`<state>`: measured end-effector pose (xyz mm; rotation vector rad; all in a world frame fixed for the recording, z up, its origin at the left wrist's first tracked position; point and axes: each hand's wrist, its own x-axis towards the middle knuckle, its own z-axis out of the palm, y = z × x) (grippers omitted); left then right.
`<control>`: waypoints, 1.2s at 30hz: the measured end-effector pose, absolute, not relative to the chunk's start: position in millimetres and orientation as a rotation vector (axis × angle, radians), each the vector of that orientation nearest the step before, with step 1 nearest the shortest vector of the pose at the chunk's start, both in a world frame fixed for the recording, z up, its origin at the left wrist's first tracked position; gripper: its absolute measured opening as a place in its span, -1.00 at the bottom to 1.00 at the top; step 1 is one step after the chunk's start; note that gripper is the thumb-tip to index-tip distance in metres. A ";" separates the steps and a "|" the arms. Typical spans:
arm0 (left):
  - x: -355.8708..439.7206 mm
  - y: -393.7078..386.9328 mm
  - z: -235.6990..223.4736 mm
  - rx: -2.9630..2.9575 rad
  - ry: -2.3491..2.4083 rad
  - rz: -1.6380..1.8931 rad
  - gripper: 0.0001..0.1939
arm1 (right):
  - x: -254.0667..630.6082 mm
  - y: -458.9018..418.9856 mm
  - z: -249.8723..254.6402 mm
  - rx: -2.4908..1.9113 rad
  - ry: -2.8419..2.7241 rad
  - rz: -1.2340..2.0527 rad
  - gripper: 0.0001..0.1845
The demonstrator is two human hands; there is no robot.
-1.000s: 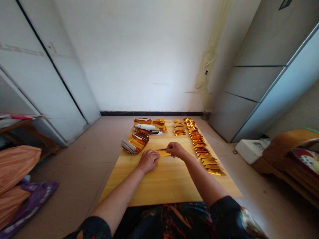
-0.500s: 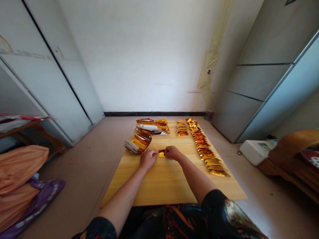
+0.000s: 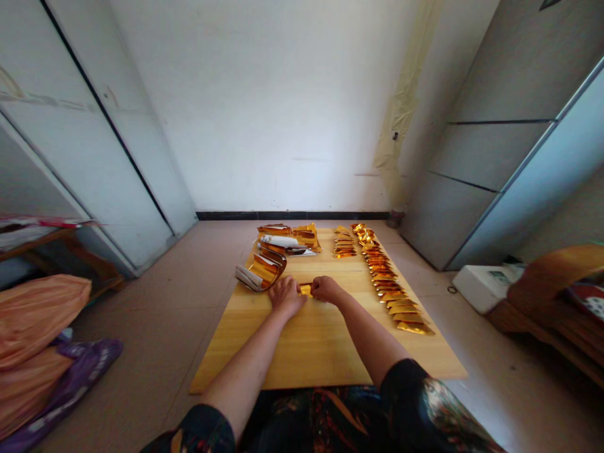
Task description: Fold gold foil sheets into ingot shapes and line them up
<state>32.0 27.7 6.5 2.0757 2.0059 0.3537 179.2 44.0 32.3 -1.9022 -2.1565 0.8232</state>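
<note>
A small folded piece of gold foil paper (image 3: 306, 290) lies on the wooden board between my hands. My right hand (image 3: 326, 289) is closed on its right end, fingers curled in. At the left end is my left hand (image 3: 287, 297), its thumb side gripping the edge and its other fingers resting on the board. My fingers hide both ends of the foil. Just beyond my left hand sits a curled stack of gold foil sheets (image 3: 264, 270) with pale backs.
Folded gold pieces (image 3: 384, 277) form a long row along the right side of the wooden board (image 3: 311, 352). A shorter row (image 3: 345, 244) stands beside it. More foil sheets (image 3: 309, 236) and a white crumpled wrapper (image 3: 279, 241) lie at the back left.
My left hand has moved right to the foil's left end, its fingers more spread over the board. My right hand stays at the right end, and less of the foil shows.
</note>
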 end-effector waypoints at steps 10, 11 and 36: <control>19.4 32.1 11.9 1.970 1.943 0.303 -0.82 | 180.2 46.8 28.6 -1.862 -2.128 0.870 -0.81; 18.6 32.3 11.8 1.961 1.939 0.303 -0.81 | 180.2 47.2 28.1 -1.858 -2.122 0.877 -0.81; 37.9 22.3 1.9 2.046 2.068 0.623 -0.68 | 189.6 47.7 2.7 -1.593 -1.839 1.073 -0.44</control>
